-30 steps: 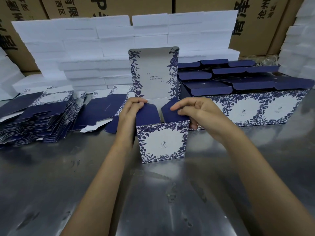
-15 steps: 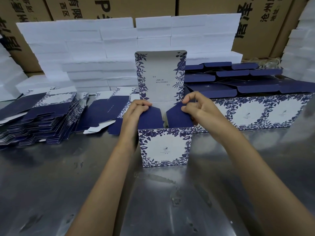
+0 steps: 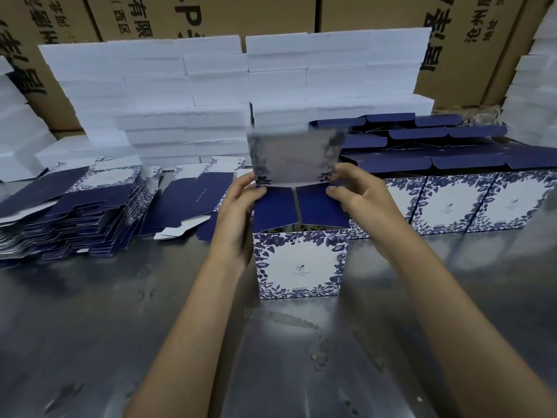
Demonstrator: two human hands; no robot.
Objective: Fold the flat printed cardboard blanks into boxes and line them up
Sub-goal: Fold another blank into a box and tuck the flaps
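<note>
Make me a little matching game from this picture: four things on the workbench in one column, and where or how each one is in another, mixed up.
Things:
1. box being folded
2. stack of flat blanks
3. row of finished boxes
4. white foam blocks

Places or states:
A. piled at the back, against the brown cartons
B. lined up on the right of the table
C. lying flat in a heap on the left
D. upright in the middle, both hands at its top flaps

Pairs: 1-D, 2-C, 3-B, 4-A
</note>
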